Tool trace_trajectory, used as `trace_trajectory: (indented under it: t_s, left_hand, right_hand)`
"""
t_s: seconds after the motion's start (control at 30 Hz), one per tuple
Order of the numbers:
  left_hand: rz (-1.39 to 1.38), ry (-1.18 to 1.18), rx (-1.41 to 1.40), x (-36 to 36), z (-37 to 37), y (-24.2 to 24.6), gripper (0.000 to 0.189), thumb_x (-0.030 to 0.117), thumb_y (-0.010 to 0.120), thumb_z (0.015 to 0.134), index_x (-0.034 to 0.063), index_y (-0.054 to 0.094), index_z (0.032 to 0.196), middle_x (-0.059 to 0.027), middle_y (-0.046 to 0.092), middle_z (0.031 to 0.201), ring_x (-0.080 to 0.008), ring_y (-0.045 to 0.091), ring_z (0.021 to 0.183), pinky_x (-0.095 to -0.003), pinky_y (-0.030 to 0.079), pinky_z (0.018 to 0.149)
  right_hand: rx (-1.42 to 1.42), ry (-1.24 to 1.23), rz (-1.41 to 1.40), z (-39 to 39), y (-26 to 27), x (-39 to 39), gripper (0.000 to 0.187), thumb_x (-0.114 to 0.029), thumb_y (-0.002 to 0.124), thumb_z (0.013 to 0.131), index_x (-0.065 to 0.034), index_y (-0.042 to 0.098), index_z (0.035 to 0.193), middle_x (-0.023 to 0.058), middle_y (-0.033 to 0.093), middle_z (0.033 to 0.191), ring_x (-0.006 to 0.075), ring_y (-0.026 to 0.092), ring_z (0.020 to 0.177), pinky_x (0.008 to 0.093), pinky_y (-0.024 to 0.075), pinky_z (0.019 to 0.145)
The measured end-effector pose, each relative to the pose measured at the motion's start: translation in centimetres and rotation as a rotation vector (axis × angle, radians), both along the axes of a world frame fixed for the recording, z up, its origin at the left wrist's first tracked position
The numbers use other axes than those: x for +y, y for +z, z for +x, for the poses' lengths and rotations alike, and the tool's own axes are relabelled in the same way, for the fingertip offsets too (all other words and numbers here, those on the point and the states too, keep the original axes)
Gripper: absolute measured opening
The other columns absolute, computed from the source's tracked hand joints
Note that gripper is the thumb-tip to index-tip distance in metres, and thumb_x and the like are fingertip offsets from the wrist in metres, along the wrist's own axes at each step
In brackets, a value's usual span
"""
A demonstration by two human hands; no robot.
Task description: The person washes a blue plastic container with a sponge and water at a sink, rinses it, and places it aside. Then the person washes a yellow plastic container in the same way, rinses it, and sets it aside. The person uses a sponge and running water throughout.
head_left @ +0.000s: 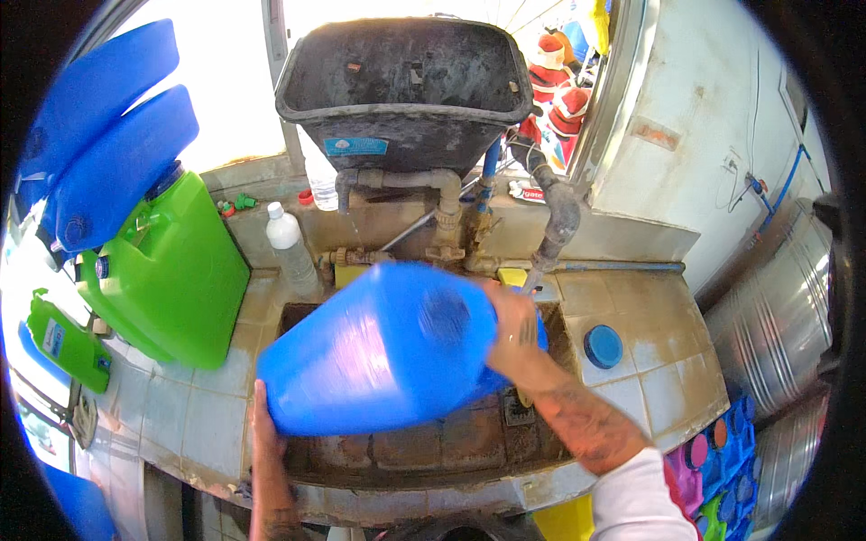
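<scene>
A large blue plastic container [352, 365] lies tilted over the tiled sink basin [406, 466]. My right hand [514, 331] grips its right end, where the far side and any handle are hidden. Against its lower left end rests my left hand [266, 412], with the fingers partly out of sight behind the plastic. A round blue cap [603, 346] lies on the tiles right of the basin. Behind the container, a pipe with a valve [443, 251] runs below a big black plastic tub [406, 135].
Green jerrycans [189, 270] stand at the left, with blue containers [128, 162] stacked above them. A white-capped clear bottle [291, 247] stands behind the basin. Grey piping [561, 209] comes down at the right. Metal drums [771, 324] and more capped containers [727, 487] are at the far right.
</scene>
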State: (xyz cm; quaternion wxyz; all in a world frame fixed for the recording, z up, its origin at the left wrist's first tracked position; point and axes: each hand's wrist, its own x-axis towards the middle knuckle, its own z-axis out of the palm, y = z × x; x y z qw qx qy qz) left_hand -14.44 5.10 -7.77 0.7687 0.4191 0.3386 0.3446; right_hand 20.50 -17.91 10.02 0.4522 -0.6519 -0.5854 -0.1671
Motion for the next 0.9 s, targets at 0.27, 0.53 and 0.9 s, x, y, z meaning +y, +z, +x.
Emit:
trace_trajectory:
  t_s: [0.27, 0.53, 0.9]
  left_hand:
    - [0.03, -0.093, 0.117, 1.0, 1.6, 7.4, 0.073, 0.061, 0.049, 0.1, -0.0024, 0.055, 0.135, -0.0163, 0.064, 0.129, -0.0271, 0.064, 0.111, -0.0433, 0.05, 0.101]
    - [0.031, 0.095, 0.352, 1.2, 0.0, 2.2, 0.07, 0.054, 0.064, 0.094, -0.006, 0.06, 0.129, -0.0167, 0.066, 0.121, -0.0233, 0.063, 0.106, -0.0403, 0.051, 0.095]
    - [0.262, 0.212, 0.447, 1.4, 3.1, 2.3, 0.056, 0.046, 0.071, 0.091, -0.0066, 0.068, 0.11, -0.0107, 0.068, 0.096, -0.0182, 0.06, 0.088, -0.0384, 0.05, 0.084]
  right_hand:
    - [0.263, -0.107, -0.169, 0.7, 0.0, -0.3, 0.028, -0.018, 0.071, 0.078, -0.0021, 0.071, 0.101, 0.0239, 0.069, 0.086, 0.0452, 0.066, 0.077, 0.0489, 0.0527, 0.066]
    - [0.384, -0.062, -0.078, 2.2, -9.0, -2.4, 0.016, -0.016, 0.067, 0.087, -0.0022, 0.07, 0.095, 0.0136, 0.071, 0.08, 0.0233, 0.067, 0.07, 0.0347, 0.0541, 0.067]
    - [0.728, -0.147, -0.086, 4.1, -18.0, -4.1, 0.031, -0.027, 0.061, 0.096, 0.0016, 0.069, 0.102, 0.005, 0.068, 0.093, 0.0178, 0.063, 0.085, 0.0349, 0.0514, 0.079]
